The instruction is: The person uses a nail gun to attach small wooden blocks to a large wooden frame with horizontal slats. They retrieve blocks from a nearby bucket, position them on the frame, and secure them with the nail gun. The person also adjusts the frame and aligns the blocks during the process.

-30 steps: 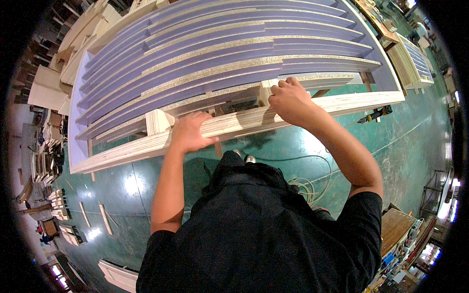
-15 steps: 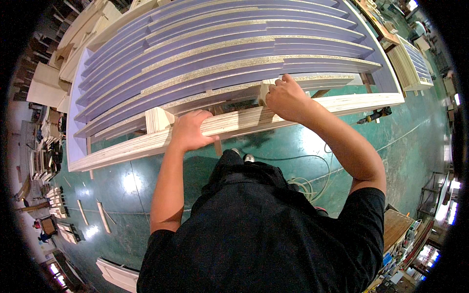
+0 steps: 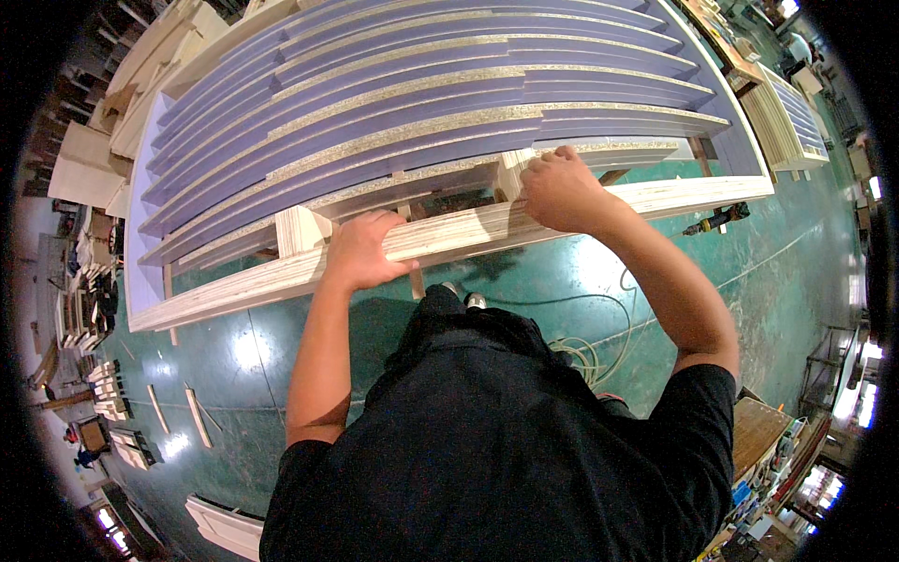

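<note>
Head view, workshop with a green floor (image 3: 768,281).

Work piece: a large wooden frame (image 3: 234,290) standing in front of the person, its pale front rail (image 3: 487,225) running left to right at about waist level. Purple-faced panels (image 3: 421,103) with raw chipboard edges stand in it on edge, row behind row. Short pale blocks sit behind the rail, one (image 3: 298,229) just left of the left hand.

Left hand (image 3: 361,251): laid over the rail, fingers curled over its far edge, palm on top. Gripping the rail.

Right hand (image 3: 562,187): clenched, knuckles up, at the nearest panel's edge just behind the rail. Whether it holds a small part or only presses on the wood is hidden by the fist; cannot tell.

Handling, judged:
- The rail looks like layered ply: stiff, no sag visible along its length. Loaded with panels, the frame is likely heavy and not to be moved by one hand.
- Rail surface is bare wood, dry, not slippery; sharp corners and splinters are possible.
- Panel edges are crumbly chipboard and the purple faces could scratch, so the rail or blocks are the better hold.

Elsewhere: a power tool (image 3: 716,218) lies on the floor right of the frame, with a cable coil (image 3: 581,361) near the person's feet. Wood offcuts (image 3: 197,417) lie at lower left.
</note>
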`<state>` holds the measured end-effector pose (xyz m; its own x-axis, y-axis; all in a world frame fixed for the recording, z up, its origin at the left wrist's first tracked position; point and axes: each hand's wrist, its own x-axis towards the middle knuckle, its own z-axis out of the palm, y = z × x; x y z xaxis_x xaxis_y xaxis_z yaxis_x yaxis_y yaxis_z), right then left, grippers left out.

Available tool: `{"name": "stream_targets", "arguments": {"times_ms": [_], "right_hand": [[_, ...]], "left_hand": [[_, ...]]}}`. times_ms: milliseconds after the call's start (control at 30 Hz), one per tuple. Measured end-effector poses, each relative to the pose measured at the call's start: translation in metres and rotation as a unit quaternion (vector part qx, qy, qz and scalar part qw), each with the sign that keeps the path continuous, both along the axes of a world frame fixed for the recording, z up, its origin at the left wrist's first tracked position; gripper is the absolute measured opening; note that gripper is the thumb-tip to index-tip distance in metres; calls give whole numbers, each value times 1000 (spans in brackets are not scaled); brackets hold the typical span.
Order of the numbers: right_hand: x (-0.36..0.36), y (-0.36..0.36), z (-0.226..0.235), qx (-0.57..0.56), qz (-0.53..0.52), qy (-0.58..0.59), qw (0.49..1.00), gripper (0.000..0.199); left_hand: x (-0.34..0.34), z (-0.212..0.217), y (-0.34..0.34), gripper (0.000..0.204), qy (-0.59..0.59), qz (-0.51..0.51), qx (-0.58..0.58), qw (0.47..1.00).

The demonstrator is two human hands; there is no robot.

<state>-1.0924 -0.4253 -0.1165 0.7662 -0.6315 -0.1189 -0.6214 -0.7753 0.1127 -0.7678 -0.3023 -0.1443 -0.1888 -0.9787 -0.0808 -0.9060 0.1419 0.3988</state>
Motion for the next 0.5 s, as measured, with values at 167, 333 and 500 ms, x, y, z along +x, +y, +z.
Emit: {"name": "stream_targets", "arguments": {"times_ms": [167, 333, 500], "right_hand": [[-41, -16, -8, 26, -97, -104, 990, 21], [-69, -36, -33, 53, -210, -149, 965, 21], [-83, -37, -70, 46, -228, -297, 926, 19]], "left_hand": [[0, -2, 0, 60, -5, 1, 0, 1000], [-2, 4, -1, 59, -1, -3, 24, 1000], [0, -2, -2, 58, 6, -8, 0, 1000]]}}
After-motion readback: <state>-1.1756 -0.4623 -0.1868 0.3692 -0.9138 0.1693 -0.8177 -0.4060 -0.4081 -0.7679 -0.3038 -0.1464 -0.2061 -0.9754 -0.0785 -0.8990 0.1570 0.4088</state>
